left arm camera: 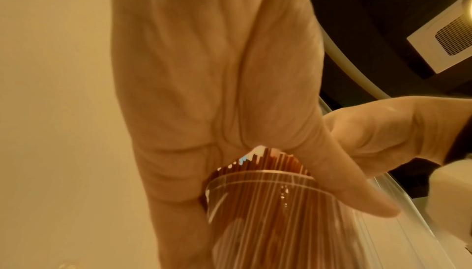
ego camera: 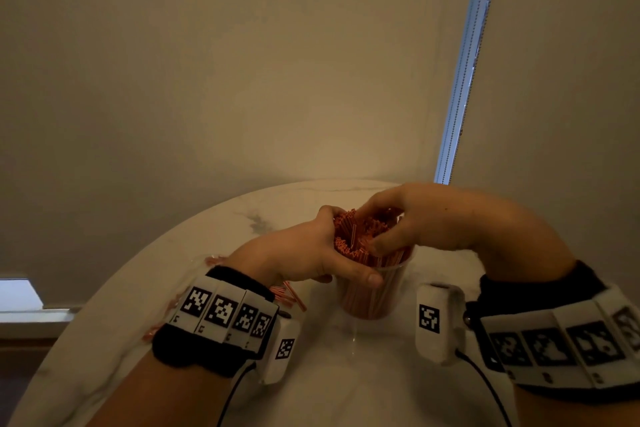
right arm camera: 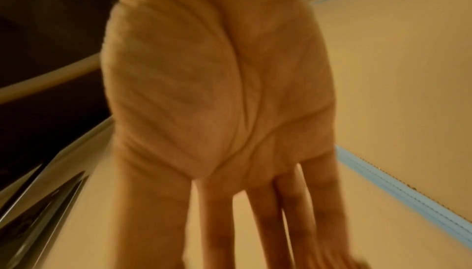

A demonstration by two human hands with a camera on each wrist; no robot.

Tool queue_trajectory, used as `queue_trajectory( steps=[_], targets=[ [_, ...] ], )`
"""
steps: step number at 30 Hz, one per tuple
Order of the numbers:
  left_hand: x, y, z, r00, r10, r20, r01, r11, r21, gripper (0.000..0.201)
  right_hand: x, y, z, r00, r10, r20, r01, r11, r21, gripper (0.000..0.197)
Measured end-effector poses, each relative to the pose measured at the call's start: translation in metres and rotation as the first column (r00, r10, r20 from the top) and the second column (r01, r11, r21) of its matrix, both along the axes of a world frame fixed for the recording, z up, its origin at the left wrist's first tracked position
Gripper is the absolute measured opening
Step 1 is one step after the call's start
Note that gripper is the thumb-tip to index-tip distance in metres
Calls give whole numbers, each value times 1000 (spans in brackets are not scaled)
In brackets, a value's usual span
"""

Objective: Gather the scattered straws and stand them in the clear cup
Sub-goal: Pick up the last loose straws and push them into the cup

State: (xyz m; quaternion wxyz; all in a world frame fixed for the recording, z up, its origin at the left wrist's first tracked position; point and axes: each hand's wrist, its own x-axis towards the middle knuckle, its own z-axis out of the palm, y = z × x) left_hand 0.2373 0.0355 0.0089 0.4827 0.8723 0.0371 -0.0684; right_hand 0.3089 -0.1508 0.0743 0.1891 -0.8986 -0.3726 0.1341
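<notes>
Starting at the left edge of the round marble table [ego camera: 242,229], a few loose straws [ego camera: 290,295] lie scattered near the rim and under the left wrist, red-and-white striped, some half hidden by the wristband [ego camera: 221,312] with its black-and-white markers. Bare marble runs behind them toward the wall and in front toward the near edge.

The left hand [ego camera: 304,253] wraps the bundle of straws [ego camera: 360,236] from the left where it sticks out above the rim of the clear cup [ego camera: 370,302]; its thumb lies across the near side at the rim, and its fingers curl round the far side, mostly hidden. From the left wrist, the palm [left arm camera: 204,81] presses against the straw tops and the thumb lies down the cup wall [left arm camera: 281,212].

The cup stands upright near the middle of the table, packed full of straws standing on end, well clear of every edge.

The right hand [ego camera: 415,218] comes over the straw tops from the right, fingers bent down onto the bundle, thumb at its near side. In the right wrist view the fingers [right arm camera: 268,212] run long and slightly parted, and their tips are blurred, so whether they pinch any straw cannot be told.

Right of the cup is bare tabletop beneath the right wrist's marker band [ego camera: 561,340]. A blue-lit window strip [ego camera: 467,62] rises behind.
</notes>
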Motion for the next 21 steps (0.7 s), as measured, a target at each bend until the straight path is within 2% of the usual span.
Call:
queue_trajectory(
  steps=[2, 3, 5, 8, 10, 12, 14, 17, 19, 21],
  targets=[
    [-1, -1, 1, 1000, 1, -2, -1, 1000, 12, 118, 1, 16, -10, 977, -107, 185, 98, 994, 55, 28],
    [-3, -1, 2, 1000, -1, -2, 1, 1000, 22, 117, 1, 24, -15, 941, -167, 294, 153, 986, 72, 19],
    [-4, -1, 3, 1000, -6, -3, 6, 999, 39, 113, 1, 35, -24, 881, -251, 400, 230, 968, 101, 17],
    [-5, -2, 5, 1000, -17, -23, 18, 999, 42, 109, 8, 30, -24, 902, -270, 336, 247, 963, 110, 25],
    [-5, -2, 5, 999, -19, -30, 21, 999, 44, 108, 9, 22, -19, 958, -196, 211, 184, 980, 77, 22],
    [-5, -3, 6, 999, -14, -30, 16, 999, 50, 108, 8, 17, -15, 989, -108, 96, 98, 989, 108, 20],
    [-5, -3, 6, 999, -11, -30, 12, 999, 48, 107, 4, 18, -14, 993, -83, 88, 67, 984, 167, 15],
    [-5, -5, 7, 999, -13, -32, 15, 999, 52, 106, -2, 25, -14, 999, -15, 39, 10, 993, 120, 28],
    [-5, -6, 10, 999, -15, -33, 17, 998, 66, 117, -3, 26, -14, 999, -17, 28, 15, 997, 81, 28],
    [-7, -6, 16, 999, -11, -40, 15, 994, 112, 134, -2, 23, -13, 994, -55, 95, 48, 996, 77, 19]
  ],
)
